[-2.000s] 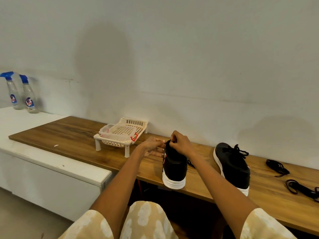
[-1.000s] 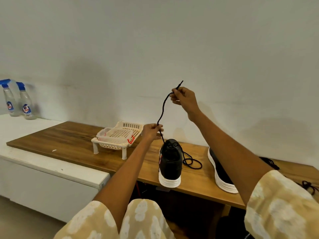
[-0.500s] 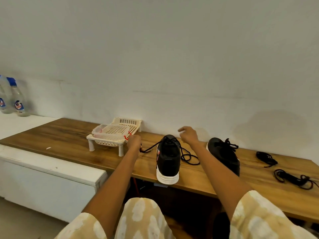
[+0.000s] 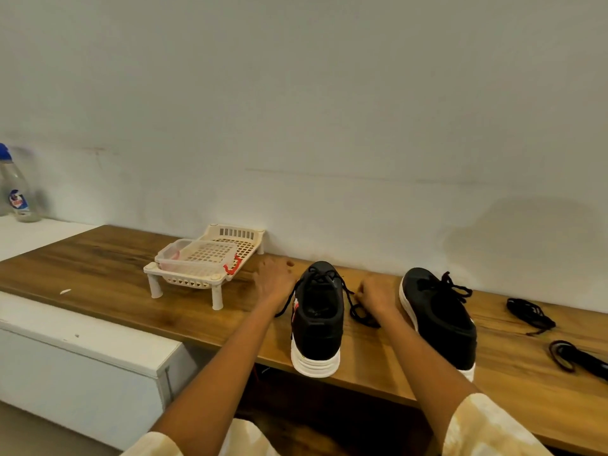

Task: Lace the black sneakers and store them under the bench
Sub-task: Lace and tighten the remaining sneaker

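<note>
I take the near sneaker [image 4: 316, 319] as my landmark: it stands upright on the wooden bench [image 4: 98, 278], heel toward me and white sole right at the front edge, its lace [image 4: 357, 311] threaded through the upper eyelets with loose ends trailing off both sides. My left hand [image 4: 272, 280] sits just left of the sneaker's toe, blurred, fingers spread and fairly straight over the bench top; a lace end runs beside my wrist, but I cannot tell whether the hand has hold of it. My right hand [image 4: 375, 296] is just right of the sneaker, fingers curled down at the coiled lace end, though blur keeps me from telling if they pinch it. Farther right stands the second sneaker [image 4: 437, 319], already laced. Well right of that lie 2 spare laces [image 4: 529, 312]. Left of and behind the landmark is a cream plastic rack [image 4: 204, 263], and far left a spray bottle [image 4: 18, 192].
</note>
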`<move>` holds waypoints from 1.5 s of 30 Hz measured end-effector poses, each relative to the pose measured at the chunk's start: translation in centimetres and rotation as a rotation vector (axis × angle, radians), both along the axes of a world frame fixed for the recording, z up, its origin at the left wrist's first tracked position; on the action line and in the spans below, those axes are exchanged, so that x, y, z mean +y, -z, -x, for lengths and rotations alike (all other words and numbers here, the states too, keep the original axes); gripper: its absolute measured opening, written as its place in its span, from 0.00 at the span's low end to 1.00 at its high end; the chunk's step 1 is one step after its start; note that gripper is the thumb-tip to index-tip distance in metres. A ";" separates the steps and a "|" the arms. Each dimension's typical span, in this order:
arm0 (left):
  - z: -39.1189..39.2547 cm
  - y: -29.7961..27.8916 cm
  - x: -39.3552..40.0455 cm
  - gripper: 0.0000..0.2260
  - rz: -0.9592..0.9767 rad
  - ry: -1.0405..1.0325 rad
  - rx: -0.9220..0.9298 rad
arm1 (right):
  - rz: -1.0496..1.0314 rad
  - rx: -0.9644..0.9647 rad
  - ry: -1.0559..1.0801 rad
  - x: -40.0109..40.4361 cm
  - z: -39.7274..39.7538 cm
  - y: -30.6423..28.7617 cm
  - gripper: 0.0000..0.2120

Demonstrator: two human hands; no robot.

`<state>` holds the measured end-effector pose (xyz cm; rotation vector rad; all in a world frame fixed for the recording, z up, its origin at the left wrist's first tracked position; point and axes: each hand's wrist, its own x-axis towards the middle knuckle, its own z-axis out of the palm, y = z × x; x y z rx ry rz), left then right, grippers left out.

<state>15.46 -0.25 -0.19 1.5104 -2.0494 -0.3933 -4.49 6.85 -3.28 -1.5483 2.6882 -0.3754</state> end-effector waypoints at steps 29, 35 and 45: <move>3.1 -2.8 -1.5 0.19 -0.540 0.313 0.104 | 0.496 -0.710 -0.268 -2.8 -1.5 -5.3 0.11; 3.7 -2.7 -1.6 0.12 -0.457 0.340 0.180 | 0.381 -0.509 -0.335 -3.7 -2.9 -5.7 0.08; 3.1 -1.9 -2.5 0.16 -0.468 0.266 0.130 | 0.228 -0.505 -0.319 -4.3 -3.2 -5.8 0.08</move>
